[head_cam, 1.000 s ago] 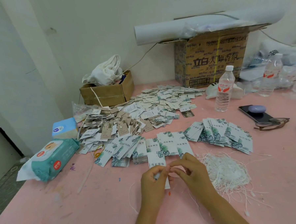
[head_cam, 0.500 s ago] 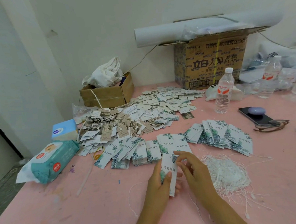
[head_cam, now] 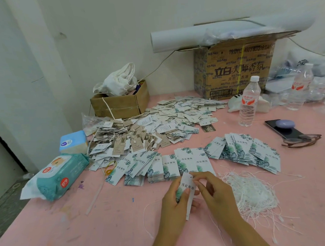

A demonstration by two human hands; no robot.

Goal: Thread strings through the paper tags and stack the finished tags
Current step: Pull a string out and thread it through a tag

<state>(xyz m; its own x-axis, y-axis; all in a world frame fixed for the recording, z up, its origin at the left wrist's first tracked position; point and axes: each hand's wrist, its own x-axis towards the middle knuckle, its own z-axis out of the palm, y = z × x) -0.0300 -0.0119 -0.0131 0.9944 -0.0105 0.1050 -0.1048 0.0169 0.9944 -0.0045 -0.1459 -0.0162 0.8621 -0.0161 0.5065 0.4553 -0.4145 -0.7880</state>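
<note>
My left hand (head_cam: 174, 203) grips a white paper tag (head_cam: 187, 190) printed with green leaves, thumb across its face. My right hand (head_cam: 211, 190) pinches the tag's top end, fingers curled at its hole. A thin white string (head_cam: 146, 219) trails on the pink table (head_cam: 88, 230) below the hands. A tangle of white strings (head_cam: 252, 191) lies just right of my right hand. Leaf-print tags lie fanned in rows (head_cam: 154, 166) beyond my hands and in another fan (head_cam: 246, 152) to the right. A big heap of tags with strings (head_cam: 148, 129) lies further back.
A wet-wipe pack (head_cam: 59, 177) and blue tissue box (head_cam: 73, 141) sit at the left. Behind are a small cardboard box (head_cam: 119, 106), a large carton (head_cam: 234, 72) with a paper roll on it, and two water bottles (head_cam: 249, 101). Phone (head_cam: 284, 130) and glasses (head_cam: 302, 140) lie right.
The tag has been lifted and turned upright between my hands. My right hand has moved from the tag's side to pinch its top end.
</note>
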